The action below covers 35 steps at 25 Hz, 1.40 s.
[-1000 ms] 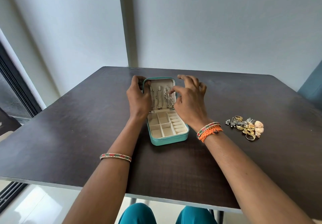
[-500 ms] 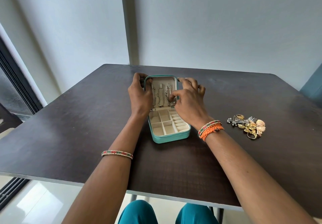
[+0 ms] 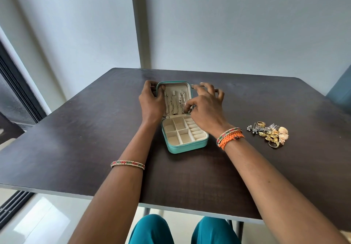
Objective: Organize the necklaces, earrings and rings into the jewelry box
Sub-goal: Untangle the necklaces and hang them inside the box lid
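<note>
A small teal jewelry box (image 3: pixel 187 147) stands open mid-table, its lid upright at the far side. Three chain necklaces (image 3: pixel 173 102) hang on the cream inside of the lid. The base tray holds bare cream compartments and ring rolls. My left hand (image 3: pixel 152 103) grips the lid's left edge. My right hand (image 3: pixel 204 107) pinches the lower end of the rightmost necklace (image 3: pixel 182 101) between thumb and forefinger, the other fingers spread by the lid's right edge. A heap of gold and silver earrings and rings (image 3: pixel 270 132) lies to the right of the box.
The dark wooden table (image 3: pixel 76 129) reaches to a pale wall at the back. A dark window frame (image 3: pixel 17 84) runs along the left. A teal chair edge (image 3: pixel 340 89) shows at the far right. My knees in teal cloth sit under the near edge.
My right thumb and forefinger have slid down the lid from the upper part to the bottom of the rightmost necklace. My left hand stays on the lid.
</note>
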Motion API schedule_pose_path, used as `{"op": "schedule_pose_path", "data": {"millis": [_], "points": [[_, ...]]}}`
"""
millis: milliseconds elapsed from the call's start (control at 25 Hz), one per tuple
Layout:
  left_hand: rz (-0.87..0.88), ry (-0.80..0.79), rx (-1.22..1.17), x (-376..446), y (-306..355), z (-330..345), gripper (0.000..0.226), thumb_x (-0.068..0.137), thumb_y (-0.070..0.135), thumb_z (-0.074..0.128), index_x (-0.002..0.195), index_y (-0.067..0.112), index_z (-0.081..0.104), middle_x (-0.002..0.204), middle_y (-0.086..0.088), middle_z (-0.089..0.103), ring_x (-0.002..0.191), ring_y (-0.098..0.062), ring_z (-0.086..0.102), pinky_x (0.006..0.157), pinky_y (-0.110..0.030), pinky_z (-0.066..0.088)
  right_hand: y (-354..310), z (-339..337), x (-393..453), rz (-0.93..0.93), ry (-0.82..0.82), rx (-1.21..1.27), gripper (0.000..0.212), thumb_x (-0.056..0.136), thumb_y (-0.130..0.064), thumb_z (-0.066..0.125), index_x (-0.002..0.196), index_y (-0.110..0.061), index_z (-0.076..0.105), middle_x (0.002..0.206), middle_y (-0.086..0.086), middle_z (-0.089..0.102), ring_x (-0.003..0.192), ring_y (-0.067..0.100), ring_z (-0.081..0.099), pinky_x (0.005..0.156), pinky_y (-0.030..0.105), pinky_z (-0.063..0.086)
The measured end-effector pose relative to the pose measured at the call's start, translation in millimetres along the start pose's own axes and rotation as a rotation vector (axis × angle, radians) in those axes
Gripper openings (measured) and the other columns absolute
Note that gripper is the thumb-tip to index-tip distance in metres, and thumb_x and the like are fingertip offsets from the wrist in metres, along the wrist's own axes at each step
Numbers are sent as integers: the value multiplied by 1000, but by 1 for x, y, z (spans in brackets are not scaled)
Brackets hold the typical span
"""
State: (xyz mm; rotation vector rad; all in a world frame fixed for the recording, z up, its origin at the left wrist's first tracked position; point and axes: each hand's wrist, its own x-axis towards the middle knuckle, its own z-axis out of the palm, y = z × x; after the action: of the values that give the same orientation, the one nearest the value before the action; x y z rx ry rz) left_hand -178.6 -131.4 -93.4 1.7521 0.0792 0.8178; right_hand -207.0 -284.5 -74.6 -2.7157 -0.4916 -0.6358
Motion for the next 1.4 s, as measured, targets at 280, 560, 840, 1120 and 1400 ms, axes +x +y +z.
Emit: {"op": "schedule_pose_path", "data": {"millis": [280,560,840,1120,1400], "points": [[-154,-339,20,4,-17,7,29,95,37,45,97,12,60,86,-6,62,80,-20,56,79,-46,51,14,3,2,183,156,300,34,79,3,44,89,-15,71,104,5,64,96,23,59,74,34,48],[-69,-361,165,-2,-9,4,31,102,20,35,117,10,60,95,0,60,87,-16,53,66,-20,33,15,2,1,242,182,387,30,76,2,46,81,-15,70,87,1,68,81,18,63,67,33,54],[40,-365,283,-4,-9,3,43,102,28,34,142,14,41,127,-12,61,120,-29,52,96,-34,43,13,7,0,381,31,415,26,82,-7,48,108,-11,47,99,9,63,88,31,59,68,34,41],[103,-344,378,-4,-4,-1,40,97,18,42,136,12,47,128,-12,60,118,-29,55,95,-42,47,16,3,-6,463,4,445,28,80,-7,46,107,-12,55,103,10,64,95,32,59,76,37,47],[324,-375,412,-6,54,2,28,87,10,48,105,18,67,110,-4,69,103,-23,63,91,-40,50,40,-36,-34,478,44,485,20,75,-10,49,78,-27,59,79,2,67,78,27,66,70,38,55]]}}
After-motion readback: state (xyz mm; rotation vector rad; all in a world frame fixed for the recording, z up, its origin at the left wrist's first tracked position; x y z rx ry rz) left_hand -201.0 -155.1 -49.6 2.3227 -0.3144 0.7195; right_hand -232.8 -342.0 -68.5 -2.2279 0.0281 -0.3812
